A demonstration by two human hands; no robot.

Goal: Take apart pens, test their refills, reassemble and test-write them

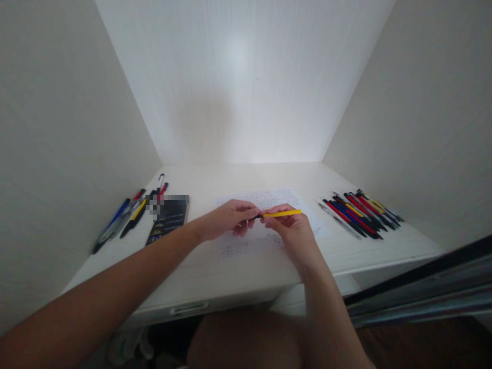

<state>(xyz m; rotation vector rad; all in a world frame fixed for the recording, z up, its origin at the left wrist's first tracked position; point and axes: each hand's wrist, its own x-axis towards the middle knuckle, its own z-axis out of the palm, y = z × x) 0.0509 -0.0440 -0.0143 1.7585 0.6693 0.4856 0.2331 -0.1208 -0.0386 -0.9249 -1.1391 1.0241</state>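
A yellow pen (286, 213) with a black end lies level between my two hands, over the sheet of paper. My left hand (232, 218) is closed, its thumb and fingers pinching the black end. Around the yellow barrel, my right hand (294, 230) has its thumb and fingers closed. Whether the black part is a cap or the pen's own tip, I cannot tell. Beneath both hands is a white paper (240, 248) covered in small handwriting, with a bare band across its middle partly hidden by the hands.
Several pens (359, 212) in red, blue, black and yellow lie side by side on the right. More pens (130, 212) lie by the left wall, beside a dark flat box or book (171, 215). White panels enclose the desk (215, 279) on three sides.
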